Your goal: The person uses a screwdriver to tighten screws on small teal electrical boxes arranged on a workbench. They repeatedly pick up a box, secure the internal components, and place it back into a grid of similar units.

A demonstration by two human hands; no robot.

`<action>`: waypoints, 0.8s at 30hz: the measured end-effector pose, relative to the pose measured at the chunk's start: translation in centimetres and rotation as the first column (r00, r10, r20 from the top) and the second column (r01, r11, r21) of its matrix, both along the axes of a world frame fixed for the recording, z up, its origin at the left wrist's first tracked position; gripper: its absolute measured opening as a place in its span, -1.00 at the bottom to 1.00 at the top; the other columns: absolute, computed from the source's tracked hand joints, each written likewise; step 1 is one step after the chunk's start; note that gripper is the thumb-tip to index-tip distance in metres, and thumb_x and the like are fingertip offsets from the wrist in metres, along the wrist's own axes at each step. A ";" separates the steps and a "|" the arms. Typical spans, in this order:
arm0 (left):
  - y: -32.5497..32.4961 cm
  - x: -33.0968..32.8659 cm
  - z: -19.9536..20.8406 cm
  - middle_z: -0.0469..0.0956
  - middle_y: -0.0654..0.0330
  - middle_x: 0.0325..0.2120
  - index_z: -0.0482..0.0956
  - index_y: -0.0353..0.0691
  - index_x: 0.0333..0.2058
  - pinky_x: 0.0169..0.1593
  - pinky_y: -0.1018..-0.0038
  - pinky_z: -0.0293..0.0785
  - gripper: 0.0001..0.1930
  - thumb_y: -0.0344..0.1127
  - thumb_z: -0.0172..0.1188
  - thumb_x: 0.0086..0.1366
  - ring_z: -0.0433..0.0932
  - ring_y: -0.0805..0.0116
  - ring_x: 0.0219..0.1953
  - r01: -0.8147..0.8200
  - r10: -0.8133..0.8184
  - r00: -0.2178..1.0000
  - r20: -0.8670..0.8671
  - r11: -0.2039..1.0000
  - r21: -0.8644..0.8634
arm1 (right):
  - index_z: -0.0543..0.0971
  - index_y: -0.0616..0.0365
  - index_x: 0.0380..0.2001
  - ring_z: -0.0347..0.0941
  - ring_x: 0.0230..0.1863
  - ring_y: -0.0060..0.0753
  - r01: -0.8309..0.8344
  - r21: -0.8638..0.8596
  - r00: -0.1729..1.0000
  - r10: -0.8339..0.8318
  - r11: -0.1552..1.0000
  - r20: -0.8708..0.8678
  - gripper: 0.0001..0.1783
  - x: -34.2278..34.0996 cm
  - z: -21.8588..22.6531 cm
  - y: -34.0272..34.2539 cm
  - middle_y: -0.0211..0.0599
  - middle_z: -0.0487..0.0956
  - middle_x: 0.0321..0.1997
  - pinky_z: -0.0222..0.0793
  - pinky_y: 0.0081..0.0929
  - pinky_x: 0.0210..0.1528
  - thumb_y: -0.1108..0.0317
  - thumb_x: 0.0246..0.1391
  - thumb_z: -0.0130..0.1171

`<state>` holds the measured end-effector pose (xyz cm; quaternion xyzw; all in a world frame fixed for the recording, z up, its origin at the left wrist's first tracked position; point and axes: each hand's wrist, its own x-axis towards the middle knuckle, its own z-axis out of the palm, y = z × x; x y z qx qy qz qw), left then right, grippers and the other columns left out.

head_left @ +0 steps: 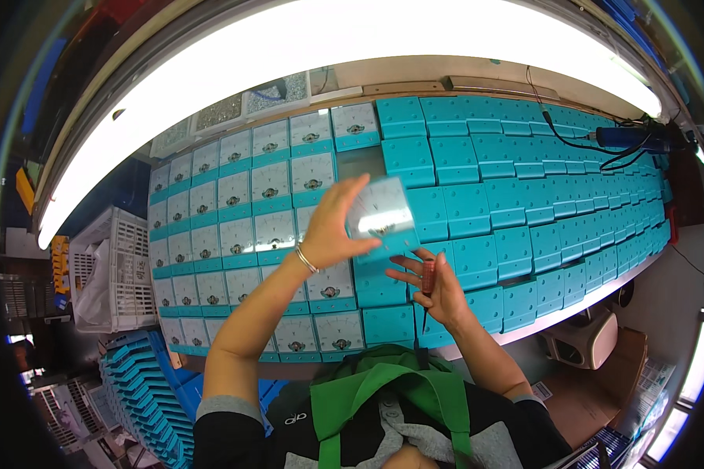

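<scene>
My left hand (330,234) grips an analog panel meter (385,209) by its left side, holding it tilted above the table. The meter has a clear front, a pale dial and a teal lower part; it is slightly blurred. In my right hand (447,301), just below and to the right of it, a screwdriver (429,275) with a red handle sits between the fingers, its shaft pointing down toward me. Rows of similar meters (270,184) with dials fill the table's left half. Plain teal housings (465,203) stand in rows on the right.
A bright lamp (352,31) arches over the table's far side. Trays of small parts (220,114) line the back edge. At far right lies a dark blue power tool (626,138) with a black cable. A white crate (129,270) and stacked teal parts (145,395) stand left.
</scene>
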<state>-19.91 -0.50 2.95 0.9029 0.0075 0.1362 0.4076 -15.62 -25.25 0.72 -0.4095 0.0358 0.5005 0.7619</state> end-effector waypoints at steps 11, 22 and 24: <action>-7.1 -13.7 3.7 0.30 -0.04 0.10 0.16 -0.27 0.23 0.19 0.21 0.21 0.03 -0.15 0.52 -0.24 0.32 -0.02 0.09 0.135 -0.143 0.986 -0.087 0.986 -0.093 | 0.23 -0.10 0.26 0.35 0.08 -0.04 0.218 -0.803 0.202 0.780 0.554 0.593 0.08 -3.7 1.5 -5.4 0.04 0.12 0.30 0.43 -0.23 0.00 0.12 -0.43 0.52; -10.9 -16.5 6.5 0.35 0.00 0.02 0.17 -0.25 0.23 0.11 0.22 0.29 0.02 -0.29 0.50 -0.28 0.35 0.01 0.05 0.150 -0.144 0.988 0.063 0.983 -0.105 | 0.55 0.29 -0.11 0.48 -0.30 -0.72 -0.395 -0.302 0.690 0.497 0.868 0.527 -0.61 -9.9 1.9 -8.1 -0.34 0.64 -0.30 0.43 -0.62 -0.28 0.51 -0.09 0.30; -11.1 -16.7 6.5 0.34 0.00 0.04 0.19 -0.26 0.21 0.12 0.22 0.30 0.01 -0.26 0.52 -0.28 0.35 0.01 0.06 0.160 -0.156 0.987 0.048 0.982 -0.105 | 0.59 0.29 -0.19 0.48 -0.31 -0.72 -0.413 -0.251 0.742 0.483 0.876 0.464 -0.71 -10.0 2.8 -7.7 -0.37 0.65 -0.33 0.43 -0.63 -0.28 0.51 -0.05 0.28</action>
